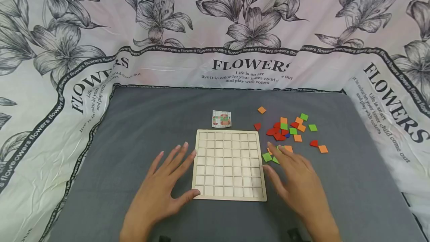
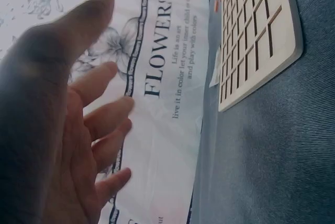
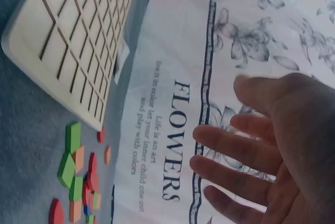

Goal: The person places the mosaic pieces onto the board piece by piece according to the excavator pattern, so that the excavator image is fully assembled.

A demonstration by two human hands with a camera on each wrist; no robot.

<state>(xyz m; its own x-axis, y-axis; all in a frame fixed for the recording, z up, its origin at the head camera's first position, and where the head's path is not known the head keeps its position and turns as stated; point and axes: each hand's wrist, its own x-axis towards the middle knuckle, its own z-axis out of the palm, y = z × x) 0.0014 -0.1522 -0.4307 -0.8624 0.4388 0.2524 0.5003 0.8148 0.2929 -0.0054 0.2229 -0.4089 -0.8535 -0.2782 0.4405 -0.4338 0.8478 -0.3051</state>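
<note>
A square wooden grid board point(image 1: 228, 165) lies flat on the grey cloth between the two hands. To its left, my left hand point(image 1: 164, 188) is spread, its thumb over the board's lower left corner in the head view. In the left wrist view that hand point(image 2: 89, 119) holds nothing. My right hand point(image 1: 297, 180) has its fingers extended by the board's right edge, partly hiding a few tiles; the right wrist view shows this hand point(image 3: 261, 156) holding nothing. Small orange, red, green and blue tiles point(image 1: 297, 137) lie scattered beyond it. Some overlap.
Just behind the board sits a small paper card point(image 1: 221, 119) with a coloured grid pattern. The grey cloth point(image 1: 151, 122) covers the table. White flower-printed fabric point(image 1: 248, 68) with lettering borders it at the back and sides. Two dark objects show at the bottom edge.
</note>
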